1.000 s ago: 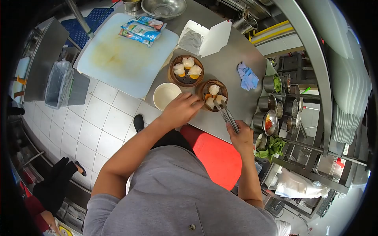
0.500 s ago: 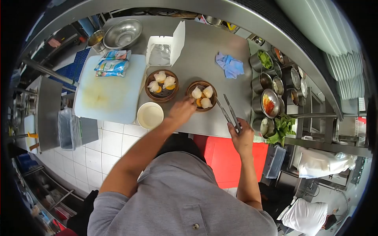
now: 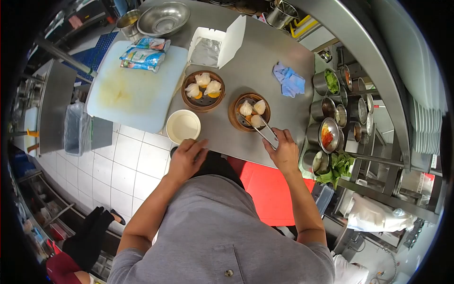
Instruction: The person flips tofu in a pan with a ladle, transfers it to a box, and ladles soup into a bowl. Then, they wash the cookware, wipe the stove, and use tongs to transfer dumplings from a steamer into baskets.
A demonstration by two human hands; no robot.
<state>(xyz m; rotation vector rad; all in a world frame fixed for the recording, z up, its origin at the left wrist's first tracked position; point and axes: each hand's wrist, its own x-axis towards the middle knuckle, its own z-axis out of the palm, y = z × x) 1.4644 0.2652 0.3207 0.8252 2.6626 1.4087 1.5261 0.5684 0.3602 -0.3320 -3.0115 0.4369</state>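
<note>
My right hand (image 3: 285, 152) grips metal tongs (image 3: 268, 134), whose tips reach into the right bamboo steamer basket (image 3: 232, 118) among three pale dumplings (image 3: 246, 108). My left hand (image 3: 187, 160) hangs at the table's front edge, empty, its fingers loosely apart, just below a white paper bowl (image 3: 183, 127). A second steamer basket (image 3: 202, 105) stands up and to the left, holding three dumplings (image 3: 213, 87) with orange slices under them. Behind it lies an open white takeaway box (image 3: 205, 51) with a silvery lining.
On the left, a white cutting board (image 3: 137, 102) carries blue packets (image 3: 143, 57); a metal bowl (image 3: 163, 19) sits beyond. A blue cloth (image 3: 289, 79) lies at right, near metal pots with leafy greens (image 3: 338, 168). Another person's legs (image 3: 90, 236) show at lower left.
My left hand has drawn back from the right basket toward the table edge. The tongs in my right hand have swung left into that basket. The camera view has shifted.
</note>
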